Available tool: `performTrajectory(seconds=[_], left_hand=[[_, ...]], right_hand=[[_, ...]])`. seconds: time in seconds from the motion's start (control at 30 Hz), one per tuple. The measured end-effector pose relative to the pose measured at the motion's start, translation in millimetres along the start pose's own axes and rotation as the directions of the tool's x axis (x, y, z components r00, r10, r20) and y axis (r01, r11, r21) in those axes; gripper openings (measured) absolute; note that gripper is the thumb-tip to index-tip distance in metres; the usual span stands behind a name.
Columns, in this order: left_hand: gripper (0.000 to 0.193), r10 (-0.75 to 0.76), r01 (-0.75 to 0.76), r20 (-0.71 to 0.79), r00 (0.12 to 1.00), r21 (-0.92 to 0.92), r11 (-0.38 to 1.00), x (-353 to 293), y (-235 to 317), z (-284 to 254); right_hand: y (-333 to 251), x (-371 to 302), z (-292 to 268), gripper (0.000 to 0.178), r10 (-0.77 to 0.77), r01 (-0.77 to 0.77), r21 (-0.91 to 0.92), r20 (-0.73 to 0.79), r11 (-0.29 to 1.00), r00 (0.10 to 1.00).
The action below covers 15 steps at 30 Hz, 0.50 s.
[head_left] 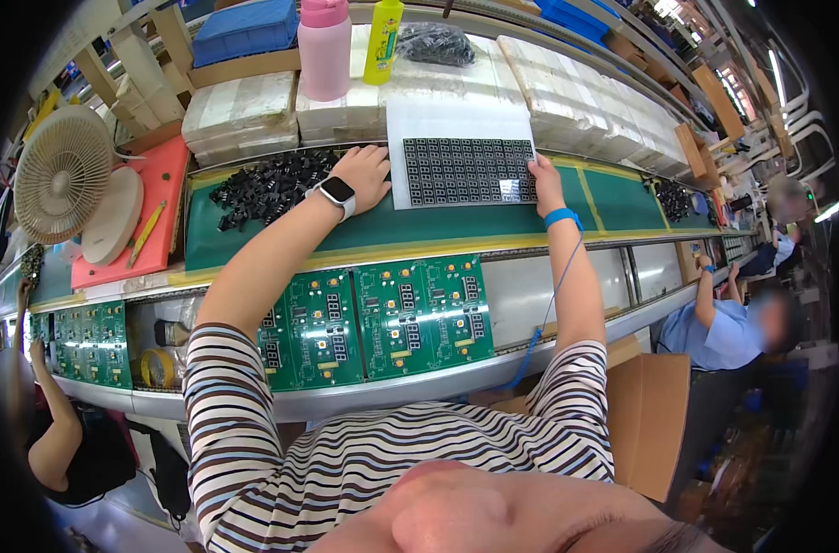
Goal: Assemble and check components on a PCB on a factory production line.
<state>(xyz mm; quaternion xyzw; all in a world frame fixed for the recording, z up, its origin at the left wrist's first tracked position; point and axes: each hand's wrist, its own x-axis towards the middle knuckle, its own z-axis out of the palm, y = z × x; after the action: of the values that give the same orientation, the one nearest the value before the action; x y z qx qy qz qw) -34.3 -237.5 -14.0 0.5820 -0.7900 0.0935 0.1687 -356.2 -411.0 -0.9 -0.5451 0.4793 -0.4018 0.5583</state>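
Note:
My right hand (548,184) grips the right edge of a white foam sheet (461,120) carrying a block of black seven-segment displays (466,170) in rows, thumb on top. My left hand (361,175), wearing a watch, lies with fingers stretched out beside the sheet's left edge, holding nothing I can see. Just left of it is a heap of small black components (272,189) on the green belt (254,241). Nearer me, two green circuit boards (421,318) with displays and orange buttons lie side by side; my left forearm partly covers the left one.
White foam boxes (585,83) line the back, with a pink bottle (324,51) and a yellow bottle (383,41) on them. A fan (64,175) stands at left by a red mat (152,212). A blue cord (537,336) runs from my right wrist. Co-workers sit both sides.

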Motion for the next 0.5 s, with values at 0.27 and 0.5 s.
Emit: performTrajectory(seconds=[0.27, 0.5], left_hand=[[0.023, -0.063, 0.045, 0.085, 0.994, 0.202, 0.978, -28, -17, -7], [0.018, -0.153, 0.114, 0.197, 0.968, 0.196, 0.974, -72, -39, -41]], right_hand=[[11, 0, 20, 0.037, -0.050, 0.050, 0.016, -0.017, 0.999, 0.999], [3, -16, 88, 0.033, -0.097, 0.093, 0.046, 0.098, 0.995, 0.990]])
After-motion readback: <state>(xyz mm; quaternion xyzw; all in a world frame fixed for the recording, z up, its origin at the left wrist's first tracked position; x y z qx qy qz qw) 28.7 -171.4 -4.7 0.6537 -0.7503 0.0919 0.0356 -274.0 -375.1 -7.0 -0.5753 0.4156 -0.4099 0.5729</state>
